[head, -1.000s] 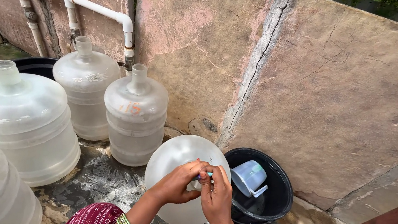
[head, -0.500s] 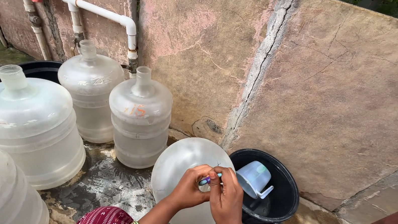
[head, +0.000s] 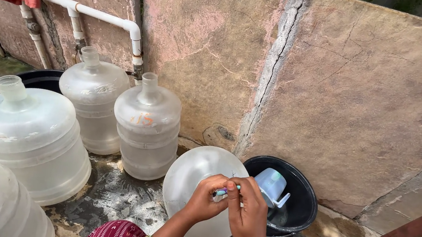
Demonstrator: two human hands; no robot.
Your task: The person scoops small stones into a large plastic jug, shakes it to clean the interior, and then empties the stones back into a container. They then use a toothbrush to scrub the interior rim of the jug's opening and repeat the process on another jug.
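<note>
a person's left hand (head: pixel 205 198) and right hand (head: pixel 247 214) pinch a small green-tipped item (head: pixel 222 191) over a tilted water jug (head: pixel 197 186), which may roll into the black tub (head: pixel 286 208) on the wet ground.

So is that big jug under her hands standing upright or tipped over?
Tipped over: the water jug shows its round bottom, unlike the upright jugs beside it.

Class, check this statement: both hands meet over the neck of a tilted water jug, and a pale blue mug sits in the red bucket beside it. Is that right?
Not quite. The bucket is black, not red, as the head view shows. The rest holds: the left hand and right hand meet over the tilted jug, and the pale blue mug sits in that bucket.
</note>
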